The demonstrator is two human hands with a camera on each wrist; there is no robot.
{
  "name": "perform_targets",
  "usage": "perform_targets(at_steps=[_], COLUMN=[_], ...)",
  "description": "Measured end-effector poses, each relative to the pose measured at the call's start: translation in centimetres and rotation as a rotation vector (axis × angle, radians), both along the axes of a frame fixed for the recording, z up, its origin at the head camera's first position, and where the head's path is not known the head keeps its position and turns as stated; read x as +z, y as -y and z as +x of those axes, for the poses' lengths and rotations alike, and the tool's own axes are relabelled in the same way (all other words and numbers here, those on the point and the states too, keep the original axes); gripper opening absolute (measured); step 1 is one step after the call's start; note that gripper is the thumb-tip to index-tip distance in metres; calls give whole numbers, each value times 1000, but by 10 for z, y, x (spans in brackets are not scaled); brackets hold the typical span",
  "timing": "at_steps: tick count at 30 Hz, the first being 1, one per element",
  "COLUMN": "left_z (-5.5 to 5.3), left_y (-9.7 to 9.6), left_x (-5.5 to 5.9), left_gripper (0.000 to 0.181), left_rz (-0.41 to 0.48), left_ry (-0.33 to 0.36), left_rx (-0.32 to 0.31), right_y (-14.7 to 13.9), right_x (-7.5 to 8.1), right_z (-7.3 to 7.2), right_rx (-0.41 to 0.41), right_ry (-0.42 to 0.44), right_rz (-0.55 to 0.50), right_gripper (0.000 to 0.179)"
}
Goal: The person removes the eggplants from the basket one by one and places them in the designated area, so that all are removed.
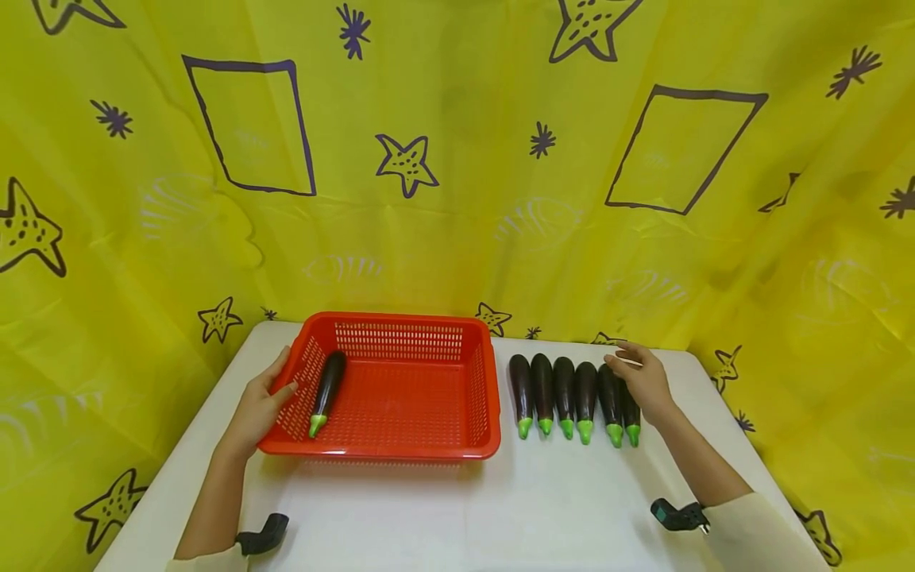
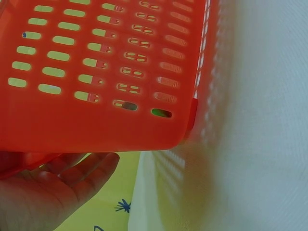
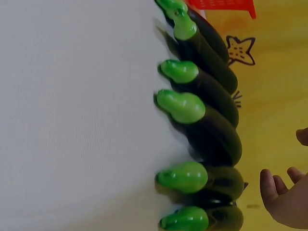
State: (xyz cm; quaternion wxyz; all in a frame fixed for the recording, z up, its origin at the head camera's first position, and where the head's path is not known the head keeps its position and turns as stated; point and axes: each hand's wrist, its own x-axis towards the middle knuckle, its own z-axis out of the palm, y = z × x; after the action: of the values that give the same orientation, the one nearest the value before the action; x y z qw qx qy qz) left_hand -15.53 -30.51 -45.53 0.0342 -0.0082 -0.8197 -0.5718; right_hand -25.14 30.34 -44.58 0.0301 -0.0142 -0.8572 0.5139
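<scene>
My left hand [image 1: 259, 409] is at the left rim of a red plastic basket [image 1: 400, 454], thumb over the inner side and fingers outside, gripping it. The left wrist view shows the fingers [image 2: 98, 175] by the slotted basket wall [image 2: 96, 125]. One dark purple eggplant [image 1: 330, 389] with a green stem end lies inside the basket, along its left side. My right hand [image 1: 646, 385] hovers over the right end of a row of several eggplants [image 1: 565, 389], nearest to the last two. In the right wrist view its fingers [image 3: 269, 185] are apart from the eggplants [image 3: 221, 134], holding nothing.
Basket and eggplants stand on a white table [image 1: 400, 516]. A yellow patterned curtain [image 1: 457, 238] encloses the back and both sides. The basket's right wall is a short gap from the leftmost eggplant. Black devices [image 1: 263, 534] are strapped to both wrists.
</scene>
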Motion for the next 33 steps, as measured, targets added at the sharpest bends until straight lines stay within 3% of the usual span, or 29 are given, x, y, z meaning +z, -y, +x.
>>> perform_targets(at_steps=[12, 20, 29, 33], left_z=[0, 0, 0, 0], left_y=[0, 0, 0, 0], left_x=[-1, 0, 1, 1], left_gripper=[67, 67, 68, 67], left_rz=[8, 0, 12, 20], left_ry=[-3, -3, -5, -6], left_rx=[-6, -6, -12, -15], right_y=[32, 55, 82, 96], right_x=[1, 7, 9, 15], right_z=[0, -2, -4, -6], right_rx=[130, 242, 321, 343], right_ry=[-15, -7, 11, 9], right_rz=[-73, -199, -354, -376], right_gripper=[64, 60, 53, 52])
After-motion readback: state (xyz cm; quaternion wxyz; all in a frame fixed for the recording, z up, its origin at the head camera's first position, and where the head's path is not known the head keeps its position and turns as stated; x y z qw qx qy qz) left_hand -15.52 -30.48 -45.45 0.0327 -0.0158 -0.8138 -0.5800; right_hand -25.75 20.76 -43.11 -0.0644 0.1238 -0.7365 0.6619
